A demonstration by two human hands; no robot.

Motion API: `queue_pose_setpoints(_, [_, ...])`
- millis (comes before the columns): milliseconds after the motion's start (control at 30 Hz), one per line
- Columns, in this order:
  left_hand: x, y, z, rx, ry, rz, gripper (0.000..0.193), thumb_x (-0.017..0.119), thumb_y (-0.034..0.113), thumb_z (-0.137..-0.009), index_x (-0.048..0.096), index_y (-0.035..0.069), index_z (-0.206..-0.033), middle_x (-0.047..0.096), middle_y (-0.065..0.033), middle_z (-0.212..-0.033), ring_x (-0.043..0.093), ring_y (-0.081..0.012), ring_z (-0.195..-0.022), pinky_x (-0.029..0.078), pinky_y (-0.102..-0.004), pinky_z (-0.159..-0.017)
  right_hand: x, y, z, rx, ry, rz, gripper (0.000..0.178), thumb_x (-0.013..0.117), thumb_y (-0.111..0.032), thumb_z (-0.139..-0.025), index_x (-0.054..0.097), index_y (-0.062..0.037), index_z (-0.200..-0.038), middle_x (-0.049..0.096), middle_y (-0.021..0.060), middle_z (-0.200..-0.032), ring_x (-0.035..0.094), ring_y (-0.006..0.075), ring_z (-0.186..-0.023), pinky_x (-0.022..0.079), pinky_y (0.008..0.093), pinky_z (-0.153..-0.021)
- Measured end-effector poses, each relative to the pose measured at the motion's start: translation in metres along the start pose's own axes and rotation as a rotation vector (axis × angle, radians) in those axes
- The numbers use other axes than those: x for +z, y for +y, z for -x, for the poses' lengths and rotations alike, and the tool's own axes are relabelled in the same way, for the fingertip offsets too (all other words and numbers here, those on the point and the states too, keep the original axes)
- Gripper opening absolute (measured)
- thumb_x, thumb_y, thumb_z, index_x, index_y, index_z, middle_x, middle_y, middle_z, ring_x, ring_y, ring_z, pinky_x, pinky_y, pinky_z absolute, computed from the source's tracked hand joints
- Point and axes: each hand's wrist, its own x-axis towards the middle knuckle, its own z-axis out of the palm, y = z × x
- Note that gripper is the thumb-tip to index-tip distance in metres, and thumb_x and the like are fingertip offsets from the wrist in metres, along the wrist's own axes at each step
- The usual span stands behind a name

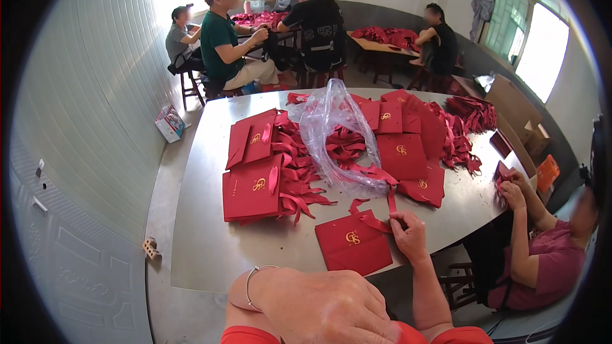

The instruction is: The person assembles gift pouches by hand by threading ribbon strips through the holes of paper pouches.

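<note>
My right hand (408, 236) pinches a red ribbon (392, 201) beside a flat red paper bag (354, 250) with a gold emblem. This bag lies near the table's front edge, and ribbon trails across its upper part. Close to the camera, my left hand (325, 306) is raised with its back showing and a thin bracelet at the wrist. Its fingers are mostly hidden at the lower edge. Beyond the bag, a crumpled clear plastic bag (312, 134) surrounds more red ribbons (347, 143).
Stacked red bags (252, 194) with ribbon handles stand left on the metal table (197, 242); more red bags (401, 150) lie right of the plastic. A person in a purple top (542, 267) works at the right edge. Several people sit at farther tables. A cardboard box (513, 105) stands behind.
</note>
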Motion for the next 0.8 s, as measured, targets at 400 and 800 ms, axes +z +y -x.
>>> queue_pose_setpoints(400, [-0.029, 0.008, -0.024, -0.086, -0.166, -0.067, 0.031, 0.061, 0.025, -0.095, 0.071, -0.004, -0.099, 0.070, -0.0172, -0.091, 0.070, -0.0288, -0.076, 0.055, -0.0344, -0.064, -0.002, 0.003, 0.000, 0.045, -0.020, -0.001, 0.010, 0.066, -0.004, -0.082, 0.067, -0.0014, -0.092, 0.067, 0.0148, -0.087, 0.067, 0.0298, -0.079, 0.052, 0.0351, -0.070])
queue_pose_setpoints(800, [-0.008, -0.015, -0.015, -0.370, -0.206, -0.381, 0.024, 0.077, 0.014, -0.079, 0.071, 0.001, -0.098, 0.072, -0.0095, -0.085, 0.071, -0.0213, -0.073, 0.057, -0.0293, -0.063, -0.002, 0.001, 0.003, 0.030, -0.004, -0.020, 0.010, 0.066, -0.004, -0.083, 0.068, -0.0008, -0.091, 0.068, 0.0138, -0.088, 0.067, 0.0285, -0.082, 0.052, 0.0343, -0.072])
